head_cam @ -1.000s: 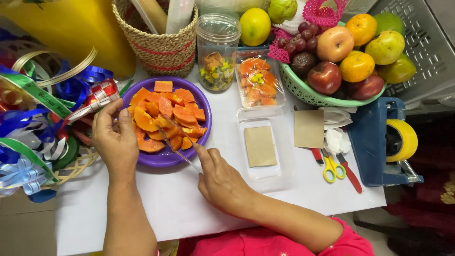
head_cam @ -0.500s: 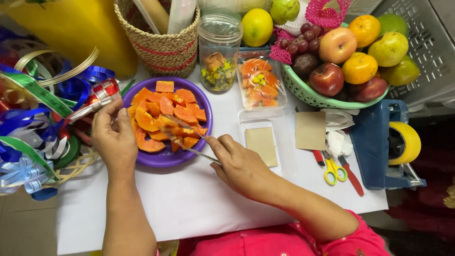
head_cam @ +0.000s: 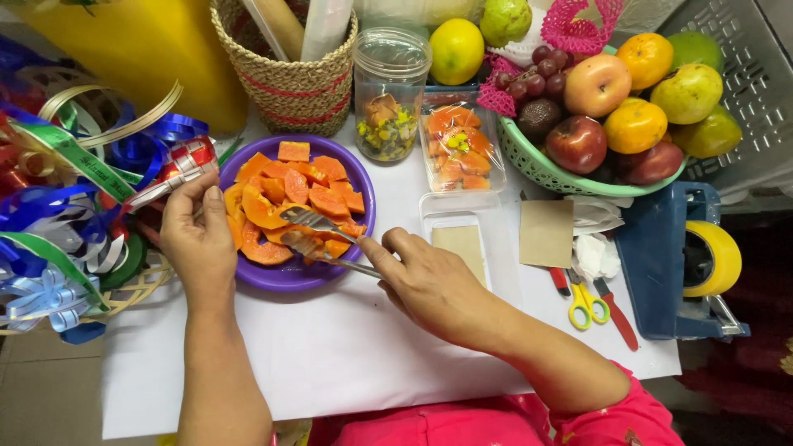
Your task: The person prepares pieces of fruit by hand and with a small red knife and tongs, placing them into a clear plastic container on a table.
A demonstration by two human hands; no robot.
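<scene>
A purple plate (head_cam: 357, 177) holds several orange papaya pieces (head_cam: 289, 194). My right hand (head_cam: 429, 281) grips metal tongs (head_cam: 318, 233) whose two tips lie over the papaya near the plate's middle. My left hand (head_cam: 198, 235) rests on the plate's left rim, fingers curled against its edge, holding nothing else. Behind the plate stand a clear jar (head_cam: 390, 91) with mixed bits inside and a clear box (head_cam: 459, 149) filled with papaya pieces. An empty clear box (head_cam: 458, 239) sits just right of the tongs.
A woven basket (head_cam: 289, 78) stands behind the plate. A green bowl (head_cam: 537, 161) of fruit sits at the back right. Coloured ribbons (head_cam: 66, 206) crowd the left. Yellow scissors (head_cam: 585, 301), a brown card (head_cam: 547, 234) and a blue tape dispenser (head_cam: 673, 264) lie right.
My right hand has moved up and left from the table's front, bringing the tongs over the papaya on the plate. My left hand has stayed on the plate's rim.
</scene>
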